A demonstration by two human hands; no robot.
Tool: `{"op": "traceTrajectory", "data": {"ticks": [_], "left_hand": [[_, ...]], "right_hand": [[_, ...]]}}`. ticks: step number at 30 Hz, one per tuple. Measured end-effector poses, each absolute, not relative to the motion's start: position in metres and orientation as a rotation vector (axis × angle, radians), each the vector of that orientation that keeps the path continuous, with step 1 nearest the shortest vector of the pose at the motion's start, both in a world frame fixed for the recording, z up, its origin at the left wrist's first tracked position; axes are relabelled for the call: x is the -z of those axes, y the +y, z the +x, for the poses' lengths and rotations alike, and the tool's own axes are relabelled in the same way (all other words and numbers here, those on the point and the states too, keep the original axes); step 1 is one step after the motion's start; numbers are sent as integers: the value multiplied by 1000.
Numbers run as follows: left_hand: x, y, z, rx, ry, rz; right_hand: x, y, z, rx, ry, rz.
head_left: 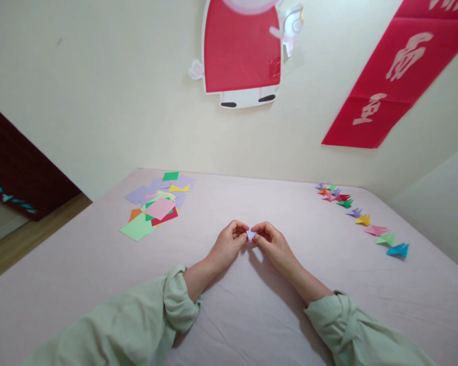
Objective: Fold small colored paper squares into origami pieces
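Between my two hands is a small folded piece of lilac origami paper [251, 235], pointed toward me like a triangle. My left hand [231, 241] pinches its left corner between thumb and fingers. On the opposite corner, the thumb and fingertips of my right hand [270, 241] are closed too. Both hands are just above the pink cloth, and the fingertips partly cover the paper.
A loose pile of coloured paper squares [160, 208] lies at the left on the pink-covered table [221, 198]. Several folded paper figures [377, 230] form a slanting row along the right side. A wall with a red cartoon cutout [242, 51] and a red banner [381, 91] rises behind.
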State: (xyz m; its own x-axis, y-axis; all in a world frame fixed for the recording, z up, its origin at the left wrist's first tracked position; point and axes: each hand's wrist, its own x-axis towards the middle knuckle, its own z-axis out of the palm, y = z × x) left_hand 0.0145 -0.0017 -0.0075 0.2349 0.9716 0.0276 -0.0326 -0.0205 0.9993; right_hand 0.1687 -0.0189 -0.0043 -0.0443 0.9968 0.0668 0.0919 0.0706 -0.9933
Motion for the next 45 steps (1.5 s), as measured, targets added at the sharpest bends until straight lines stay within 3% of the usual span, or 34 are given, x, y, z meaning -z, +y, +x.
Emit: {"op": "traceTrajectory", "data": {"ticks": [45], "left_hand": [[11, -3, 13, -1057, 1040, 1515]], "right_hand": [[7, -19, 170, -1083, -1416, -1201]]}}
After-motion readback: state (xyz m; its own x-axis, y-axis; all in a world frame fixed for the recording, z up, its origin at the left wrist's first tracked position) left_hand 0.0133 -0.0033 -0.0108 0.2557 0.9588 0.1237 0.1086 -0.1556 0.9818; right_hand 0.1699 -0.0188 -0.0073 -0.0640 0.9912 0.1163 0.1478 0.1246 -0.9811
